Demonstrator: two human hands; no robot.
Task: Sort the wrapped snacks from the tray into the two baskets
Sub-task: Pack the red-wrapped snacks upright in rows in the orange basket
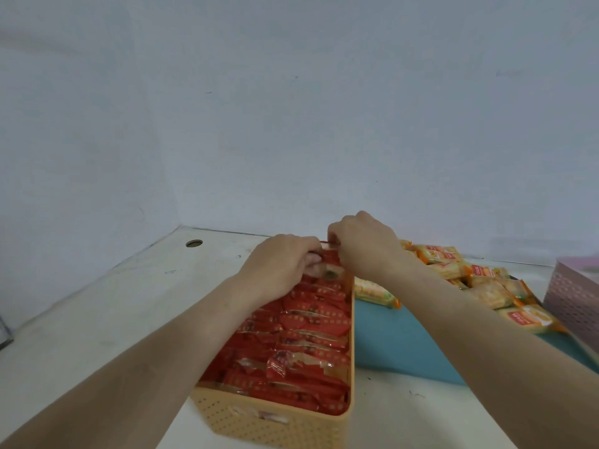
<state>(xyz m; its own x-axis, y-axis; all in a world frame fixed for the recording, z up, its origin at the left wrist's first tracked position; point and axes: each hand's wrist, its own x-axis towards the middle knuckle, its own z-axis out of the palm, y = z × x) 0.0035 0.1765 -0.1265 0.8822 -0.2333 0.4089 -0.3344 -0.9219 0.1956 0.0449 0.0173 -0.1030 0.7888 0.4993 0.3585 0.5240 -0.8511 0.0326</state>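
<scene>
Both my hands meet at the far end of the long yellow-orange perforated plastic basket (275,422), just below the middle of the frame. My left hand (285,260) comes in from the lower left, its fingers curled round a red foil-wrapped snack (331,265) that stands upright at the basket's far wall. My right hand (364,246) reaches across from the lower right and sits just above and to the right of that packet. Its fingertips pinch the top edge, where a thin red strip of wrapper shows between the two hands. So the snack is between my hands, gripped by both. Whether the hands touch each other I cannot tell.

Below the hands, the basket is packed nearly to the rim with red wrapped snacks (308,322), lying flat and overlapping. Just right of the basket is a flat teal tray (398,338). A heap of orange-and-yellow wrapped snacks (492,286) lies on the tray's far part, right of centre, partly behind my right forearm. At the right edge of the frame stands a pink perforated plastic basket (570,296), beside the tray. Everything rests on a white tabletop (113,312), which has a small round hole (194,243) left of centre, near the pale wall (291,108).
</scene>
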